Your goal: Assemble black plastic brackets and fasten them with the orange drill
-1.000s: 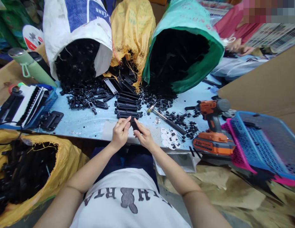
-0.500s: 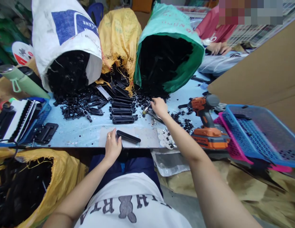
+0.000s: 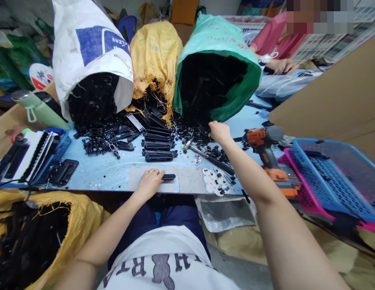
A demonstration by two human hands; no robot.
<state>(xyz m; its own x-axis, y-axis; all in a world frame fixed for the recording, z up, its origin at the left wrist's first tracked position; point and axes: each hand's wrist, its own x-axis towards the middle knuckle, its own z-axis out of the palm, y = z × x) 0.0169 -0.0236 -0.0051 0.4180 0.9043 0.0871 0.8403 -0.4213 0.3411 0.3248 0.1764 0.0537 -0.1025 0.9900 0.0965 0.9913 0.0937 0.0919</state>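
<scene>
My left hand point(image 3: 151, 182) is closed over a black plastic bar point(image 3: 169, 177), which lies on a pale board point(image 3: 190, 180) at the table's front edge. Only the bar's right end shows past my fingers. My right hand point(image 3: 220, 131) reaches to the edge of a heap of small black parts point(image 3: 201, 135), below the mouth of the green sack point(image 3: 219, 36). Its fingers are curled together, and what they hold, if anything, is hidden. Between the hands lies a hammer point(image 3: 210, 158), untouched. A row of similar black bars point(image 3: 158, 146) stands behind my left hand.
A white sack point(image 3: 93, 44) and a yellow sack point(image 3: 155, 48) spill black parts onto the table. White discs point(image 3: 210, 181) lie by the front edge. An orange cordless drill point(image 3: 261, 141) and a blue basket point(image 3: 335, 177) are at right. A co-worker's hands point(image 3: 284, 65) show behind.
My left hand has shifted right and closed over the bar, which now lies straighter. My right hand has moved right, away from the hammer head. The view has shifted slightly.
</scene>
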